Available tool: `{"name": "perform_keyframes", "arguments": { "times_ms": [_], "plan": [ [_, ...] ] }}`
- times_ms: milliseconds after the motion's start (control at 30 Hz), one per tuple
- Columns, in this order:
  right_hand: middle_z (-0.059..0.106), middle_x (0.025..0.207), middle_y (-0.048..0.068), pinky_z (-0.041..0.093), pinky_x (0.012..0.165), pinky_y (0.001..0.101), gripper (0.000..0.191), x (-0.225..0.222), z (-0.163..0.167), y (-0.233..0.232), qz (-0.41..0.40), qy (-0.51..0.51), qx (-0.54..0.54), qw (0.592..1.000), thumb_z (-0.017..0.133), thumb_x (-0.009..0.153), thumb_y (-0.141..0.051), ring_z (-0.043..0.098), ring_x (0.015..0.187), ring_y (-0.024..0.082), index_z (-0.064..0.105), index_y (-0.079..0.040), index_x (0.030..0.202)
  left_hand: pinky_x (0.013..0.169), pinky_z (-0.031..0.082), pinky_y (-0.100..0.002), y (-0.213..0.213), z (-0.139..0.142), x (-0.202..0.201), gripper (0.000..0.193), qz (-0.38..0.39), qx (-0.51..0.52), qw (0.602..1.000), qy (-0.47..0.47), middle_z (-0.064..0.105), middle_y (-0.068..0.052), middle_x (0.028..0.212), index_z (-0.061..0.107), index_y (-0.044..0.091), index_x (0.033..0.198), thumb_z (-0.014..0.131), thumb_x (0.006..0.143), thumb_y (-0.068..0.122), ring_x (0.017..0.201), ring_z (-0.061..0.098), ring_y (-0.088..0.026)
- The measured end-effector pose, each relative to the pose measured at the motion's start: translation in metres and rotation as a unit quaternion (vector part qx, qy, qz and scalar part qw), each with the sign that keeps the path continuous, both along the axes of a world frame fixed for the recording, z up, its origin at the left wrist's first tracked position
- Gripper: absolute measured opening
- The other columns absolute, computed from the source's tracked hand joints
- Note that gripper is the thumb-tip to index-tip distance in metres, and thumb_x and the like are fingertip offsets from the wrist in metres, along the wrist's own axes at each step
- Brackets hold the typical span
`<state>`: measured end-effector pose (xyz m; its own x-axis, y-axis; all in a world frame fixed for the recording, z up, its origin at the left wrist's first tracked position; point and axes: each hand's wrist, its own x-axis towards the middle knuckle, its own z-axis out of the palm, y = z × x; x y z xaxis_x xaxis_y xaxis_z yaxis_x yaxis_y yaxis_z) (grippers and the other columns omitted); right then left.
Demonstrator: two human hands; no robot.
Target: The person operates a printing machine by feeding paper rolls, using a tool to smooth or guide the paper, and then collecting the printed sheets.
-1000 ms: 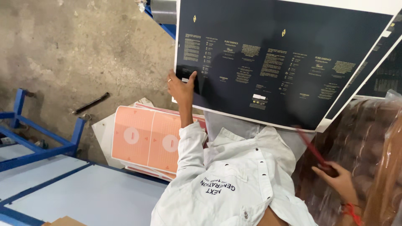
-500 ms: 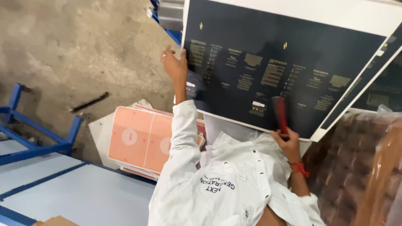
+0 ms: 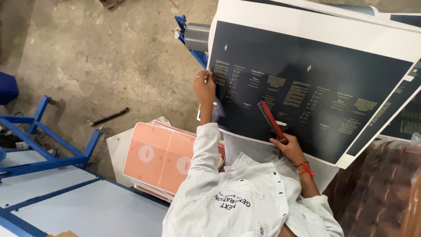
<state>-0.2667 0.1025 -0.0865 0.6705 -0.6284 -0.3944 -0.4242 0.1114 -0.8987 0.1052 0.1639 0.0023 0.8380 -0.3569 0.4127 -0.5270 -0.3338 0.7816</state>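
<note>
Left hand (image 3: 204, 87) pins dark printed sheet (image 3: 307, 83) flat; right hand (image 3: 287, 147) clamped on red tool (image 3: 272, 119), mid-pass. Next: keep sheet steady.

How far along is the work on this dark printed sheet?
Done: the dark printed sheet lies spread on top of the pile. In hand: the left hand is at its left edge, and the right hand presses a red tool against its face. Left: no cut or mark shows on it, more dark sheets lie beneath, and the orange sheets sit untouched.
</note>
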Motion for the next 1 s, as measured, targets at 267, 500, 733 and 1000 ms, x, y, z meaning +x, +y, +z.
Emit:
{"name": "perform_keyframes", "arguments": {
  "times_ms": [267,500,733,1000],
  "plan": [
    [0.05,0.052,-0.004,0.028,0.045,0.0266,0.027,0.003,0.003,-0.002,-0.004,0.021,0.016,1.0,0.08,0.086,-0.026,0.038,0.046,0.006,0.068,-0.004,0.077,0.104,0.05,-0.038,0.021,-0.003,0.01,0.009,-0.188,-0.127,0.974,-0.001,0.069,-0.018,0.122,0.071,0.003,0.101,0.077,0.094,0.004,0.128,0.061,-0.033],
    [0.046,0.053,-0.006,0.028,0.045,0.0267,0.03,0.001,-0.002,-0.002,-0.024,0.025,0.038,0.999,0.082,0.086,-0.025,0.036,0.047,0.005,0.064,-0.004,0.074,0.063,0.053,-0.025,-0.016,0.038,0.137,0.015,-0.045,-0.235,0.938,0.25,0.072,0.0,0.092,0.065,0.011,0.1,0.074,0.095,0.022,0.082,0.071,-0.01],
    [0.046,0.053,-0.005,0.029,0.044,0.0271,0.029,0.005,-0.006,-0.001,-0.044,0.024,0.05,0.997,0.081,0.086,-0.023,0.037,0.046,0.006,0.064,-0.003,0.073,0.052,0.049,-0.026,-0.05,0.071,0.189,0.018,0.001,-0.157,0.943,0.292,0.076,-0.004,0.085,0.065,0.009,0.097,0.072,0.092,0.026,0.071,0.074,-0.012],
    [0.047,0.053,-0.005,0.027,0.044,0.0277,0.03,0.007,-0.008,-0.004,-0.055,0.037,0.073,0.995,0.082,0.085,-0.024,0.036,0.047,0.006,0.065,-0.003,0.075,0.059,0.051,-0.046,-0.054,0.069,0.2,0.059,0.151,-0.011,0.971,0.183,0.073,-0.024,0.095,0.059,-0.005,0.11,0.085,0.075,0.034,0.079,0.073,-0.037]
  ]
}}
